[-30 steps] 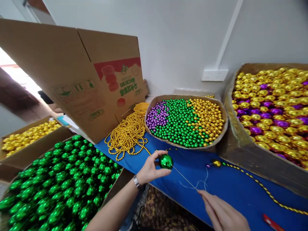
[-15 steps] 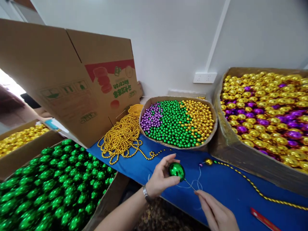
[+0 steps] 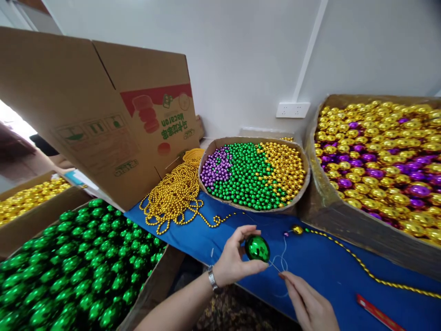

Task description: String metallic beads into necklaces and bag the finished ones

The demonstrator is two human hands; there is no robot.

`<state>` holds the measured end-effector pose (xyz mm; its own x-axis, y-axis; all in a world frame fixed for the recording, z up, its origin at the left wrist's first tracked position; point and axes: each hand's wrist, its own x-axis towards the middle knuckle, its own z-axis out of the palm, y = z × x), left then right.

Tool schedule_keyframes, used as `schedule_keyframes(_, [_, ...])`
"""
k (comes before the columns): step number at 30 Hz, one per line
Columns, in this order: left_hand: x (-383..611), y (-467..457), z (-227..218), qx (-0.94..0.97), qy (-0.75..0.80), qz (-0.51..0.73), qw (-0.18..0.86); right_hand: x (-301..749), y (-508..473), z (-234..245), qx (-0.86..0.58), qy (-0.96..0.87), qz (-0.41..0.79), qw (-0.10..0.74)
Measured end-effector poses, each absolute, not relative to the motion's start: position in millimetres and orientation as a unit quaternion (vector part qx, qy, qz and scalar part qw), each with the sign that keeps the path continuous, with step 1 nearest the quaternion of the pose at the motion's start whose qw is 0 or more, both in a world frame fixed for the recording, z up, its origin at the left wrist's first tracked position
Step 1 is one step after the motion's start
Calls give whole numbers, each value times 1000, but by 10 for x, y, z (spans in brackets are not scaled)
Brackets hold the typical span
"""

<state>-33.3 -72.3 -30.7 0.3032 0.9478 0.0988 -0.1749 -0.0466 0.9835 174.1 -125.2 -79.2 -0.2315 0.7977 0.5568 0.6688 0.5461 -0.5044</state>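
A shiny green ball bead [image 3: 257, 248] is gripped between the thumb and fingers of my left hand [image 3: 237, 259], which wears a metal-banded watch [image 3: 212, 279]. Just to the right, my right hand [image 3: 310, 299] pinches a thin needle [image 3: 274, 267] whose far end meets the green bead. Pale thread [image 3: 284, 259] loops on the blue cloth behind the needle. Beyond my hands lies a strand of small gold beads [image 3: 365, 271], with a larger gold bead [image 3: 296, 229] and a small purple bead [image 3: 285, 234] at its near end.
A box of small purple, green and gold beads [image 3: 253, 172] stands at the back, beside piled gold bead strands [image 3: 175, 193]. Large gold and purple beads [image 3: 382, 161] fill a box at right, green ones [image 3: 79, 266] at left. A tall carton [image 3: 144, 124] and red packet [image 3: 379, 312] are also there.
My left hand has shifted slightly right with the green bead, bringing it nearer my right hand. The right hand stays almost in place, still pinching the needle.
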Motion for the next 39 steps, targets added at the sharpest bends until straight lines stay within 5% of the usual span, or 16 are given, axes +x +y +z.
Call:
schedule_keyframes(15, [-264, -704, -230, 601, 307, 427, 602, 1753, -1279, -804, -497, -745, 126, 425])
schedule_keyframes(20, [-190, -65, -72, 686, 399, 459, 400, 1873, -1271, -768, -524, -728, 103, 430])
schedule_keyframes(26, [285, 877, -39, 827, 451, 286, 174, 1947, -1274, -779, -535, -715, 59, 446])
schedule_keyframes(39, [642, 1142, -35, 771, 443, 354, 290, 2055, -1247, -702, -557, -701, 22, 444])
